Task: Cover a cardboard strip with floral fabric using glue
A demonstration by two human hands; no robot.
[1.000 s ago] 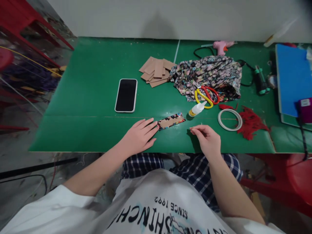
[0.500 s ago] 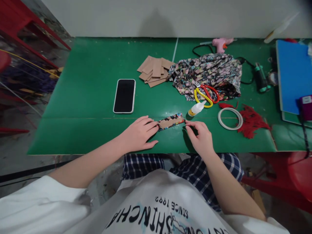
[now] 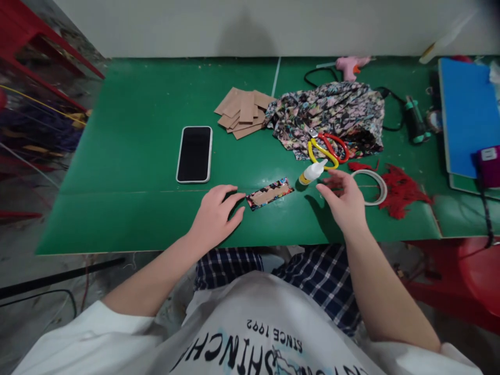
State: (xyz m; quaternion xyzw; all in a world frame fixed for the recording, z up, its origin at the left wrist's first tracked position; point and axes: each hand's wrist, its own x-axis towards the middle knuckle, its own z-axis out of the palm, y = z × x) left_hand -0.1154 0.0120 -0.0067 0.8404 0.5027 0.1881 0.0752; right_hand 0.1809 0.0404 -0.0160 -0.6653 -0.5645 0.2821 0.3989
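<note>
The left hand rests on the worktop, fingers loosely curled and empty, tips just beside the strip. The strip lies flat between both hands, its long axis running left-right, far end tilted slightly away. The right hand hovers, fingers spread and empty, near the glue bottle and tape ring.

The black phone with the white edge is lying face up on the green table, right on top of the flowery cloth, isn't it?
Not quite. The head view shows the black phone with the white edge lying face up on the bare green table, not on the flowery cloth. The cloth sits apart, further right, beyond the stack of brown cardboard pieces.
</note>
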